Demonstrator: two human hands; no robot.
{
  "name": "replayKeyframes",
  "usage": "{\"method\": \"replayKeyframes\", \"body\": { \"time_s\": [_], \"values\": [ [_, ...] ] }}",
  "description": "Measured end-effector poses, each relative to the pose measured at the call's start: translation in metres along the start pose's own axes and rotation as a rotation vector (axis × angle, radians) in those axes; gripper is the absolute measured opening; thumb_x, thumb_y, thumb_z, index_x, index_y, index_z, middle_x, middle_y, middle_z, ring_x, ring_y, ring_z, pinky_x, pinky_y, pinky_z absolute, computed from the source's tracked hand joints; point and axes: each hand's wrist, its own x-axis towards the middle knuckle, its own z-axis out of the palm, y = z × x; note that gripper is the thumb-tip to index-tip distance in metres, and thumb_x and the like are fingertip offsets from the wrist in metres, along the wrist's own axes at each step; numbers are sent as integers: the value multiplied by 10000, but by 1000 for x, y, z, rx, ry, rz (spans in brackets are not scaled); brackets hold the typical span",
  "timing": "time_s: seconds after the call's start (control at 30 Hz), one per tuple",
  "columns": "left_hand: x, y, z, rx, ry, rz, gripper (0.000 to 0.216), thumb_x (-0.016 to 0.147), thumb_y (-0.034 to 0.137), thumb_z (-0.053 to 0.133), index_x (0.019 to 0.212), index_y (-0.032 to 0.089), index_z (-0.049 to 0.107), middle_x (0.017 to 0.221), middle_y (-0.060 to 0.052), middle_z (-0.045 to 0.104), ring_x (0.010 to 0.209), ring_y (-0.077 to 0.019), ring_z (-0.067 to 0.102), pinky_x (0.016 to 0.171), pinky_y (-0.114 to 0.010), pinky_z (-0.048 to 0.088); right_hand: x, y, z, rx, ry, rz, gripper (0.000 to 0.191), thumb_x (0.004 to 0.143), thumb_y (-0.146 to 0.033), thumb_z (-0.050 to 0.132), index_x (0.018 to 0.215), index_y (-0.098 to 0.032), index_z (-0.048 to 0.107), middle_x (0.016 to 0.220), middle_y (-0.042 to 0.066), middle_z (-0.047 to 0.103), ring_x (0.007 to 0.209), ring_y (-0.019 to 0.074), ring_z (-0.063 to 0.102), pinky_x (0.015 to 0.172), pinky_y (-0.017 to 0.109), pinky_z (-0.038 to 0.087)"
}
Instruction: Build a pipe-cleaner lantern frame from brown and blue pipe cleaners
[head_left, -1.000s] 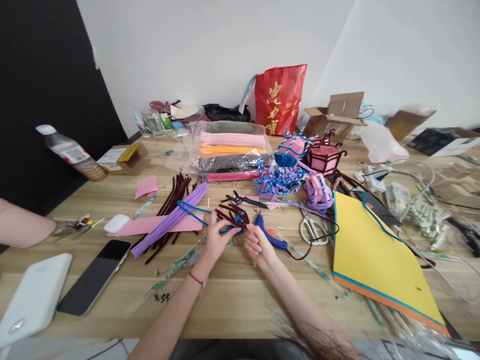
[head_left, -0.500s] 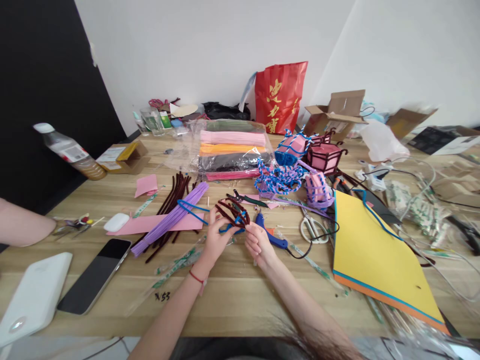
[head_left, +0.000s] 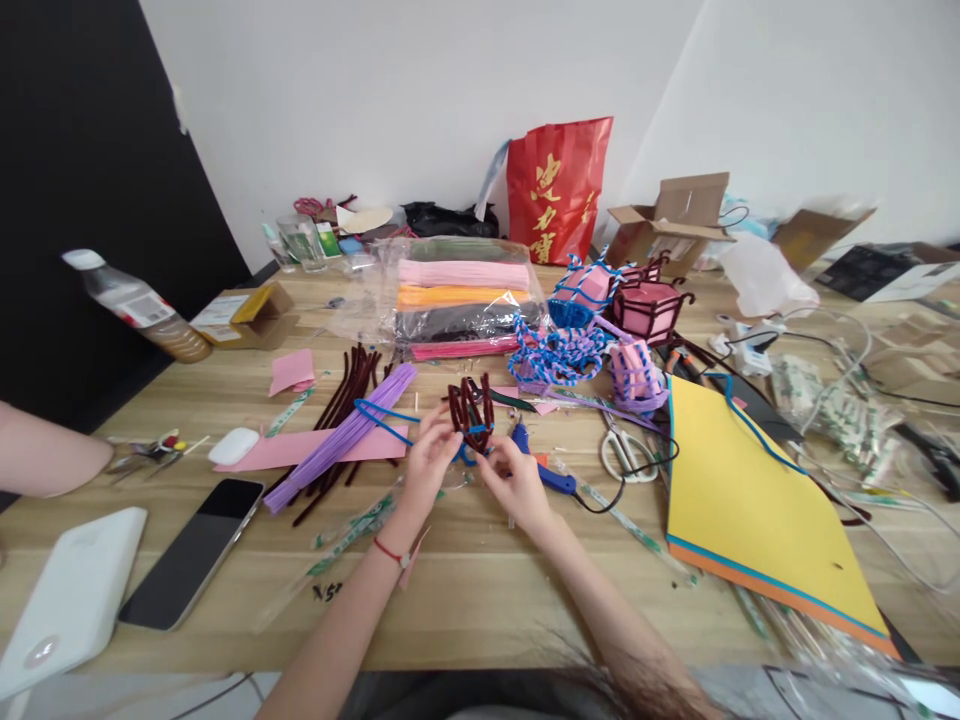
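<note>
A small cage-like frame of dark brown pipe cleaners (head_left: 471, 412) is held up between my two hands, with blue pipe cleaner wound around its lower part. My left hand (head_left: 431, 455) grips its left side with thumb and fingers. On the lower right side, my right hand (head_left: 517, 483) pinches it near the base. A long blue pipe cleaner (head_left: 379, 408) loops out to the left above my left hand. Behind the frame lie dark-handled pliers (head_left: 510, 402). Just right of my right hand is a blue glue gun (head_left: 555, 479).
Purple pipe cleaners (head_left: 337, 445) lie across brown ones at left, near a phone (head_left: 193, 555). White scissors (head_left: 626, 452) and yellow sheets (head_left: 750, 500) are on the right. Pink lanterns (head_left: 649, 308) stand behind. Another person's arm (head_left: 49, 450) rests at the left edge.
The brown frame has been turned from lying tilted to more upright, its prongs now pointing up. My right hand has shifted slightly under its lower right side.
</note>
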Motion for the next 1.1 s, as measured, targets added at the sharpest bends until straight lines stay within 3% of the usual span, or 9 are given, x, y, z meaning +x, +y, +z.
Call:
{"method": "replayKeyframes", "body": {
  "time_s": [0.1, 0.3, 0.5, 0.67, 0.8, 1.1],
  "values": [
    [1, -5, 0, 9, -2, -14, 361, 990, 365, 657, 1293, 171, 627, 1358, -119, 628, 1185, -271, 647, 993, -502, 568, -1, -1, 0, -52, -29, -21, 203, 782, -276, 813, 949, -260, 698, 551, -62, 618, 480, 121, 477, 483, 219, 375],
    [3, -9, -3, 47, -2, 14, 360, 995, 360, 650, 1308, 184, 622, 1384, -121, 612, 1195, -271, 641, 998, -498, 569, -3, -2, 2, -75, -69, -35, 206, 813, -280, 787, 981, -246, 673, 569, -50, 630, 467, 122, 494, 472, 219, 372],
    [5, -8, -6, 101, -28, 81, 341, 992, 364, 652, 1281, 184, 638, 1401, -120, 604, 1218, -275, 629, 1026, -510, 549, -2, -5, 5, -46, 40, -73, 391, 816, -283, 778, 1142, -286, 563, 781, -40, 684, 540, 116, 570, 484, 209, 421],
    [4, -2, -7, 148, -89, 138, 286, 972, 366, 679, 1179, 169, 681, 1406, -114, 604, 1268, -285, 596, 1092, -548, 491, 2, -10, 1, -68, 153, -147, 226, 833, -283, 772, 1012, -275, 635, 906, -1, 642, 693, 141, 578, 597, 244, 478],
    [3, 2, -7, 151, -147, 149, 329, 988, 367, 658, 1255, 174, 650, 1361, -116, 628, 1217, -276, 630, 1035, -520, 539, 4, -10, -2, -144, 159, -207, 112, 878, -284, 747, 954, -246, 675, 935, 14, 644, 739, 148, 568, 665, 274, 485],
    [0, 1, -3, 11, -251, 23, 354, 1000, 367, 642, 1295, 171, 623, 1311, -114, 647, 1121, -250, 670, 947, -469, 591, 4, 3, -3, -286, 119, -253, 201, 985, -370, 671, 1009, -170, 660, 963, 21, 671, 756, 135, 623, 693, 298, 554]
  ]
}}
